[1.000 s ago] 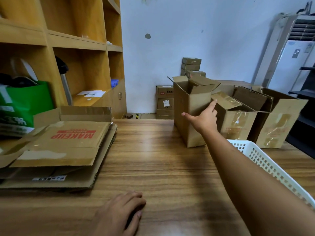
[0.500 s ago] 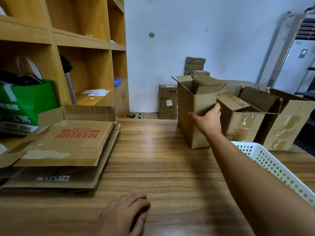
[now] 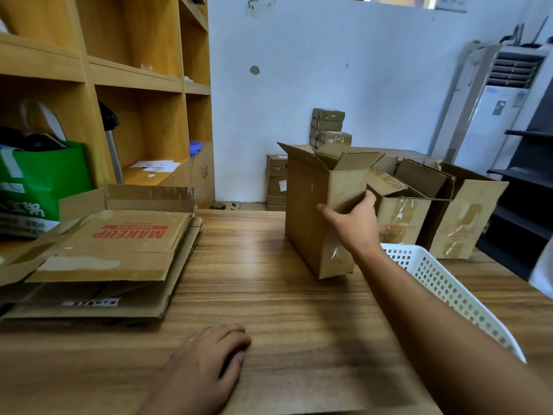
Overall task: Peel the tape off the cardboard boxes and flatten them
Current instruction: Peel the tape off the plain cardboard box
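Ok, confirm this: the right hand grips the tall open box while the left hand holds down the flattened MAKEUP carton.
Not quite. The right hand does grip the tall open box, but the head view shows the left hand resting on the table, apart from the flattened MAKEUP carton.

A tall brown cardboard box (image 3: 314,211) is gripped at its near vertical corner by the right hand (image 3: 356,224), with its top flaps open and its body slightly tilted. A strip of clear tape (image 3: 333,250) is located just below the grip. Two open taped boxes (image 3: 401,217) are positioned just right of the grip. A stack of flattened boxes (image 3: 113,247) is laid well to its left.
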`<action>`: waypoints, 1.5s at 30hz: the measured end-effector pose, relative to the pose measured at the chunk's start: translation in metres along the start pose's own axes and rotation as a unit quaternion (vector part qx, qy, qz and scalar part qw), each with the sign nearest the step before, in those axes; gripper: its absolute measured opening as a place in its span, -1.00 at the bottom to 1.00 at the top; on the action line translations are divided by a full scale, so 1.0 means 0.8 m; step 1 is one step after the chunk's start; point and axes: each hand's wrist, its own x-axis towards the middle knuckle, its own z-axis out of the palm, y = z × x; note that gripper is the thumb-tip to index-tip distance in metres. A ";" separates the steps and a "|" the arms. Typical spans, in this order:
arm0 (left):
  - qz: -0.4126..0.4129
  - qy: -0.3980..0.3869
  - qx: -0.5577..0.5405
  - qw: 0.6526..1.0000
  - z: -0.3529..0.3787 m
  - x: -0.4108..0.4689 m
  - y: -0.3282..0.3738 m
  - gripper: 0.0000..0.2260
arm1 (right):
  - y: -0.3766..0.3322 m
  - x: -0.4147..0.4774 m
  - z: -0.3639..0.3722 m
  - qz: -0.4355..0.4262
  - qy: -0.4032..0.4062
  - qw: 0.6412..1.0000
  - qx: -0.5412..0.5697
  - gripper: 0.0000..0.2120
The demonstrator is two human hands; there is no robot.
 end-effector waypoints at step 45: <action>0.101 -0.038 0.017 0.994 -0.080 0.012 0.066 -0.46 | 0.048 -0.138 -0.067 0.265 -0.247 0.925 0.118 -0.33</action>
